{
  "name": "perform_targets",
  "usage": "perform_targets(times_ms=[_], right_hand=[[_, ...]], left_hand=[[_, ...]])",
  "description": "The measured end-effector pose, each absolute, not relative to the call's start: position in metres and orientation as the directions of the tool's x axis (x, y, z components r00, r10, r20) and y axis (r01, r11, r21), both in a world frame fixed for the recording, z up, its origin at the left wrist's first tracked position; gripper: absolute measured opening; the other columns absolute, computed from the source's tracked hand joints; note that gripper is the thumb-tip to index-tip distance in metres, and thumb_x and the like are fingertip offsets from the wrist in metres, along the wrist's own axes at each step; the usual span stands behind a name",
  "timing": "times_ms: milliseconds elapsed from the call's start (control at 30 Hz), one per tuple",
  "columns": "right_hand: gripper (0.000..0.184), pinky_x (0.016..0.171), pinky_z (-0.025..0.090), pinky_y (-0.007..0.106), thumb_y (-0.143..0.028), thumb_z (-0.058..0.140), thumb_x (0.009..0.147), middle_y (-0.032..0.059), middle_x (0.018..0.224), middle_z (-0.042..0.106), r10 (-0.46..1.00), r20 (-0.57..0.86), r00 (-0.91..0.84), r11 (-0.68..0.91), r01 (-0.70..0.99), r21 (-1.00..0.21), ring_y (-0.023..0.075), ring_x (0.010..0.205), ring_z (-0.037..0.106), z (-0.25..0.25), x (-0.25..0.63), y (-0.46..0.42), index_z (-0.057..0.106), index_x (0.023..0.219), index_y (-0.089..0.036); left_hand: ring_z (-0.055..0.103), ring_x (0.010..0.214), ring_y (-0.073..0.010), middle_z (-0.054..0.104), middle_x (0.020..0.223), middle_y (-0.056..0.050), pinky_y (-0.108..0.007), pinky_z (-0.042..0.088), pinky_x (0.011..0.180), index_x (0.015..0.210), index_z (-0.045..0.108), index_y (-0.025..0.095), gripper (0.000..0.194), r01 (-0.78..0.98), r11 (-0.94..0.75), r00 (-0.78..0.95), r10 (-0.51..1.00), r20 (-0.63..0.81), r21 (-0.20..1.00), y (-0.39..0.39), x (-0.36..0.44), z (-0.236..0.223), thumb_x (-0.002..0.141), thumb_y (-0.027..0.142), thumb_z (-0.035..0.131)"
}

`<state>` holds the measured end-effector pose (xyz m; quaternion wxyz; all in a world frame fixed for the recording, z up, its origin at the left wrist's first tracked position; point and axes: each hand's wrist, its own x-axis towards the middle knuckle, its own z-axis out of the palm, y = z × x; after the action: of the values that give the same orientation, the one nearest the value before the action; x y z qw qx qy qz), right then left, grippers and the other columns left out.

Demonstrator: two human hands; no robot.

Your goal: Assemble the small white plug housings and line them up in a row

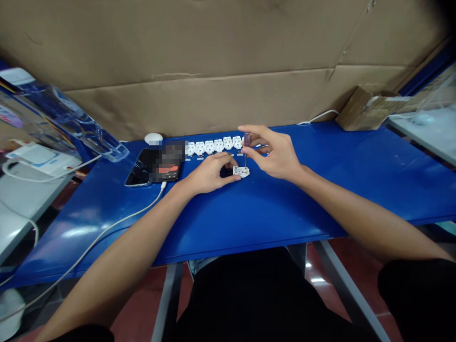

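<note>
My left hand (210, 173) rests on the blue table (270, 209), its fingers closed on a small white plastic part (241, 171) that lies flat there. My right hand (272, 152) pinches a small screwdriver (246, 142) with a clear purple handle. The screwdriver stands upright with its tip down on the white part. Just behind the hands, a row of several similar white parts (213, 146) lies along the table.
A phone (154, 167) on a white charging cable (107, 228) lies left of my hands, a small white round thing (153, 138) behind it. A cardboard wall (221, 66) backs the table. A brown box (363, 109) sits far right, clear plastic packaging (71, 123) at left.
</note>
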<state>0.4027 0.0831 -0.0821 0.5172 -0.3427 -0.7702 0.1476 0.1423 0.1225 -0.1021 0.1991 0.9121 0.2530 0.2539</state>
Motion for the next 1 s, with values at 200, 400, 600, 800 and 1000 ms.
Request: perform_targets(times_ms=[200, 400, 600, 800, 1000], right_hand=[[0.053, 0.092, 0.076, 0.039, -0.042, 0.068, 0.108, 0.007, 0.131, 0.086, 0.706, 0.655, -0.271, 0.707, 0.322, -0.629, 0.0246, 0.109, 0.089, -0.084, 0.402, 0.085, 0.065, 0.16, -0.03], [0.056, 0.084, 0.076, 0.036, -0.05, 0.075, 0.107, 0.0057, 0.126, 0.086, 0.732, 0.639, -0.237, 0.678, 0.342, -0.65, 0.0237, 0.102, 0.089, -0.087, 0.402, 0.087, 0.063, 0.157, -0.03], [0.056, 0.093, 0.077, 0.038, -0.057, 0.065, 0.115, 0.0086, 0.143, 0.082, 0.762, 0.578, -0.291, 0.641, 0.219, -0.735, 0.021, 0.102, 0.09, -0.091, 0.402, 0.089, 0.051, 0.163, -0.031], [0.054, 0.091, 0.078, 0.042, -0.061, 0.064, 0.115, 0.0102, 0.153, 0.075, 0.719, 0.615, -0.323, 0.691, 0.238, -0.683, 0.0238, 0.114, 0.085, -0.088, 0.403, 0.087, 0.057, 0.161, -0.034], [0.049, 0.084, 0.078, 0.045, -0.06, 0.075, 0.109, 0.0037, 0.117, 0.081, 0.637, 0.716, -0.285, 0.758, 0.402, -0.514, 0.0256, 0.103, 0.08, -0.079, 0.405, 0.083, 0.075, 0.153, -0.041]], left_hand=[[0.076, 0.097, -0.0266, 0.08, 0.105, -0.008, -0.042, 0.063, 0.092, 0.113, 0.079, 0.022, 0.028, 0.358, -0.792, 0.747, 0.561, 0.358, 0.495, 0.124, 0.143, -0.102, 0.101, 0.045, 0.089], [0.076, 0.096, -0.0265, 0.08, 0.104, -0.008, -0.042, 0.061, 0.09, 0.113, 0.079, 0.023, 0.027, 0.358, -0.796, 0.746, 0.559, 0.363, 0.488, 0.123, 0.142, -0.102, 0.101, 0.045, 0.088], [0.075, 0.095, -0.0256, 0.078, 0.103, -0.007, -0.041, 0.06, 0.089, 0.112, 0.079, 0.022, 0.026, 0.346, -0.792, 0.747, 0.557, 0.363, 0.502, 0.124, 0.142, -0.103, 0.101, 0.042, 0.09], [0.076, 0.101, -0.0269, 0.078, 0.109, -0.007, -0.041, 0.061, 0.091, 0.116, 0.078, 0.023, 0.027, 0.319, -0.805, 0.736, 0.543, 0.403, 0.5, 0.121, 0.143, -0.102, 0.099, 0.037, 0.094], [0.076, 0.103, -0.0287, 0.078, 0.11, -0.008, -0.044, 0.061, 0.094, 0.11, 0.078, 0.022, 0.027, 0.313, -0.824, 0.732, 0.526, 0.433, 0.473, 0.121, 0.143, -0.102, 0.099, 0.039, 0.095]])
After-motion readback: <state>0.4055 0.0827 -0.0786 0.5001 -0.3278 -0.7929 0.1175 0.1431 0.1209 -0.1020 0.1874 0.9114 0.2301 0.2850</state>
